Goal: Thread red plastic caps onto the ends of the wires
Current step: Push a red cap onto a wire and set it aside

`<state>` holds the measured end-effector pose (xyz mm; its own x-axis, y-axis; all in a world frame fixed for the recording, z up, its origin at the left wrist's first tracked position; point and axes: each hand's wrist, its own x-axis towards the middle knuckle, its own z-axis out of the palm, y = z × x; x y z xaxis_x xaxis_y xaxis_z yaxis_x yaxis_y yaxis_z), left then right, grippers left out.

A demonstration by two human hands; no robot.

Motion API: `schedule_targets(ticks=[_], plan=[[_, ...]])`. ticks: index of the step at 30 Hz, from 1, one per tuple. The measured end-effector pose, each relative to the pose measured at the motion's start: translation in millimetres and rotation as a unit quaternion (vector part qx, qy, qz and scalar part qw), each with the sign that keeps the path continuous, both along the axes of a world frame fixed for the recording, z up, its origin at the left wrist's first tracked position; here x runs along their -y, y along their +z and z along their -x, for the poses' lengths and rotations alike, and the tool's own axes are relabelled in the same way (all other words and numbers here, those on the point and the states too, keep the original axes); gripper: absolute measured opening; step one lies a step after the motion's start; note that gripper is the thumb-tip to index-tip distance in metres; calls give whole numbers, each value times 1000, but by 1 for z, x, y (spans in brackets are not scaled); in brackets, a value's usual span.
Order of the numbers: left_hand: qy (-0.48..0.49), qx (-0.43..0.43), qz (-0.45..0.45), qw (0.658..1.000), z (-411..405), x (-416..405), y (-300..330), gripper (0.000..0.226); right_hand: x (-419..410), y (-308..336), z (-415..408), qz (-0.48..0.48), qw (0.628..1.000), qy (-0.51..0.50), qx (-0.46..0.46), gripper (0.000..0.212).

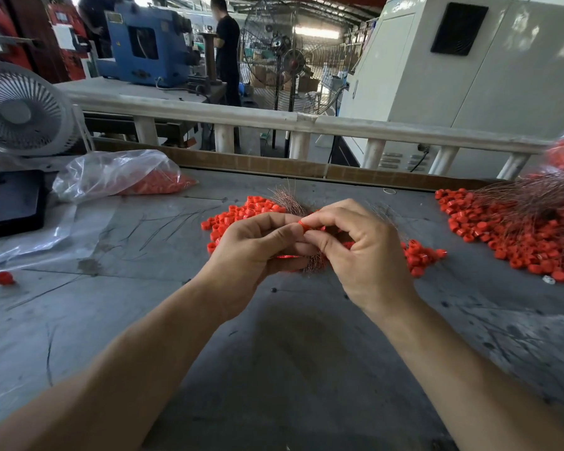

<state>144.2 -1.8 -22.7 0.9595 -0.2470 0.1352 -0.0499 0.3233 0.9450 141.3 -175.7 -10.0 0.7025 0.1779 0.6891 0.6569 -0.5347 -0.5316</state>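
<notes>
- Left hand (251, 245): fingers curled round a wire bundle (288, 200), thumb touching the cap (302, 225).
- Right hand (365, 252): thumb and forefinger pinch the red cap, at 12 o'clock of both hands.
- Loose caps (241, 211): heaped on the worktop (274, 353) behind the hands.
- Capped wires (518, 229): piled at 3 o'clock.
- Bag (118, 174) of caps: 10 o'clock.

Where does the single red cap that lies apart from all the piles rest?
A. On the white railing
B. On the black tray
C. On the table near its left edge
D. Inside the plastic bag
C: the lone red cap sits on the bare grey table, far left of the hands.
</notes>
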Motion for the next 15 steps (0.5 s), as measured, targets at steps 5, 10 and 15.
schedule_targets(ticks=[5,10,15], plan=[[-3,-48,37,998,2,2,2,38,-8,-1,4,73,994,-58,49,14],[-16,-82,59,995,1,2,2,39,-15,0,7,111,982,-114,99,10],[-47,-84,66,993,0,1,2,19,-14,-1,6,123,976,-127,128,8]])
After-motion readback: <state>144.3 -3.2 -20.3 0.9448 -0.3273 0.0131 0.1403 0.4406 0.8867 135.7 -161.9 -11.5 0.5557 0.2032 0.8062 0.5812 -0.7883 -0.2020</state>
